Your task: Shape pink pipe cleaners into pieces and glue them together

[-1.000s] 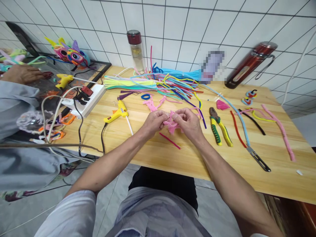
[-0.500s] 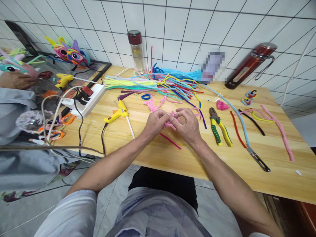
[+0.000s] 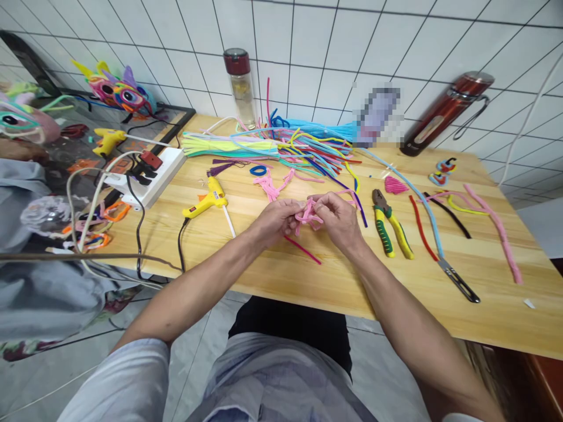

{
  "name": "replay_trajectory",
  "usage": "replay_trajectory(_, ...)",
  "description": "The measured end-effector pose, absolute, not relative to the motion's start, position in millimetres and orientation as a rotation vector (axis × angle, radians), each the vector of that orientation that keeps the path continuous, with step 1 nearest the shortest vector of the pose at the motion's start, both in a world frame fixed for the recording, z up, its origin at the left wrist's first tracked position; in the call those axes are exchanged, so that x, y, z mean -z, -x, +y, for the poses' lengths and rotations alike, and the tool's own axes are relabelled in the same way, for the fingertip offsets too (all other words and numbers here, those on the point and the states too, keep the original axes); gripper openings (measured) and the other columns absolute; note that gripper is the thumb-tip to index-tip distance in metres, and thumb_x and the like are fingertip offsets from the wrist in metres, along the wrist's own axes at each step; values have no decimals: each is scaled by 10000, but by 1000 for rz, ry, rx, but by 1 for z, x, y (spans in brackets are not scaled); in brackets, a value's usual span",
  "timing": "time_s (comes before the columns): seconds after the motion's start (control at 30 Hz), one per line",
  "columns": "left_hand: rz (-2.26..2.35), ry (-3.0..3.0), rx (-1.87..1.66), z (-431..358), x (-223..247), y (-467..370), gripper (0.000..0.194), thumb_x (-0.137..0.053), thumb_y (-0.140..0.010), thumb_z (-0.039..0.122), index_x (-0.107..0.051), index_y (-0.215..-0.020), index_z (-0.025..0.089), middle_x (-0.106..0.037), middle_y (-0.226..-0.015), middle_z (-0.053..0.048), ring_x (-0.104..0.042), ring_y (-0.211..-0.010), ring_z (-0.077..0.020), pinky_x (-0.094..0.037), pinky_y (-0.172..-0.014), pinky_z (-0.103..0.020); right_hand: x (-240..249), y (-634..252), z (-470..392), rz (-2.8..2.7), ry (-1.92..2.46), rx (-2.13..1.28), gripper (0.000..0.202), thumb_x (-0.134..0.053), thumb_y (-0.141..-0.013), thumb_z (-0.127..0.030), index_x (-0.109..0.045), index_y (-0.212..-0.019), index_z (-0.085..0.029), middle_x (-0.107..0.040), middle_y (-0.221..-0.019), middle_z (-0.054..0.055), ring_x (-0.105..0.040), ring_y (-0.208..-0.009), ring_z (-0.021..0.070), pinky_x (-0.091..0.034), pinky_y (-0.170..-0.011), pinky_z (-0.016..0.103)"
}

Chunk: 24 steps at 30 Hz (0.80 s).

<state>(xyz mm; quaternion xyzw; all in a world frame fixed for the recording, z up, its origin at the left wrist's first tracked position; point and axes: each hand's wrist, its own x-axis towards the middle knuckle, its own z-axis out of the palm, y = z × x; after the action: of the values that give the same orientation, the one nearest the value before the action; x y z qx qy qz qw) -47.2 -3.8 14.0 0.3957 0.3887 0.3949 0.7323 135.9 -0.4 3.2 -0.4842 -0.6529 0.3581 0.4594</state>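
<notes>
Between my two hands is a small figure of bent pink pipe cleaners (image 3: 309,215), held above the wooden table. My left hand (image 3: 281,220) pinches its left side, fingers closed. From the right, my right hand (image 3: 336,214) grips it with thumb and fingertips, partly covering it. Just behind my hands lies another bent pink pipe cleaner piece (image 3: 269,186), with a blue ring (image 3: 258,170) beside it. A dark pink pipe cleaner (image 3: 303,251) lies on the table below my hands.
A yellow glue gun (image 3: 205,199) lies left, pliers (image 3: 389,225) and thread snips (image 3: 460,281) right. Bundled pipe cleaners (image 3: 233,145), a glass bottle (image 3: 240,88) and a red flask (image 3: 444,117) stand behind. A power strip (image 3: 160,179) with cords separates a co-worker's sleeve (image 3: 21,187).
My hands have turned the pink pipe cleaner figure, and more of it shows between them. My right fingers have curled in closer. The view has shifted slightly.
</notes>
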Motion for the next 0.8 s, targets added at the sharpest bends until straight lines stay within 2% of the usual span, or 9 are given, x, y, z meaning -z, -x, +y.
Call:
replay_trajectory(0.07,788,-842,-858,-3,-13,48,410,-767,-905,384,-547,-640,162,-482,-500,44,-449,-412,-49,-356,-443,-163,-3,-136,0,-1563,1155,-972,197,-648,-898,-351,-587,-739,-251,-731,-798,14,-749,-980,251,-547,-859,368)
replay_trajectory(0.13,756,-824,-851,-3,-13,47,435,-786,-900,439,-554,-661,160,-462,-504,55,-426,-412,-45,-362,-441,-161,-4,-134,0,-1510,1131,-1072,231,-656,-897,-387,-568,-730,-254,-609,-643,-33,-681,-737,197,-513,-705,312)
replay_trajectory(0.2,756,-820,-869,-3,-13,46,449,-790,-898,471,-558,-674,158,-464,-513,57,-408,-408,-41,-350,-431,-160,-6,-132,-1,-1451,1121,-1180,256,-686,-874,-444,-571,-748,-253,-556,-603,-58,-543,-562,147,-441,-560,278)
replay_trajectory(0.27,772,-823,-903,-3,-14,45,454,-789,-899,475,-558,-674,156,-468,-521,57,-394,-403,-33,-328,-421,-156,-8,-129,-2,-1409,1104,-1265,283,-735,-829,-494,-601,-795,-247,-610,-649,-50,-511,-537,130,-415,-502,263)
replay_trajectory(0.4,785,-824,-923,-4,-16,43,449,-780,-905,460,-555,-662,157,-467,-525,58,-394,-408,-33,-351,-434,-162,-8,-124,-4,-1402,1119,-1289,311,-784,-783,-513,-662,-839,-233,-711,-732,-9,-602,-604,150,-435,-496,257)
replay_trajectory(0.57,823,-805,-921,-6,-18,43,404,-779,-893,409,-552,-670,162,-493,-526,49,-419,-413,-35,-283,-418,-157,-7,-125,-4,-1371,1210,-1075,253,-741,-816,-464,-683,-760,-224,-703,-692,-7,-603,-616,150,-486,-581,284)
replay_trajectory(0.67,827,-805,-905,-5,-18,45,373,-828,-842,376,-568,-680,162,-506,-517,47,-427,-423,-39,-302,-430,-159,-10,-129,-3,-1357,1206,-1017,219,-728,-811,-431,-681,-761,-223,-701,-702,-11,-602,-629,144,-486,-619,286)
replay_trajectory(0.8,800,-803,-881,-4,-15,47,385,-901,-771,384,-596,-710,158,-505,-517,54,-443,-439,-44,-329,-446,-165,-14,-134,-2,-1372,1185,-1009,214,-720,-810,-431,-676,-772,-225,-688,-685,-16,-579,-591,142,-469,-591,285)
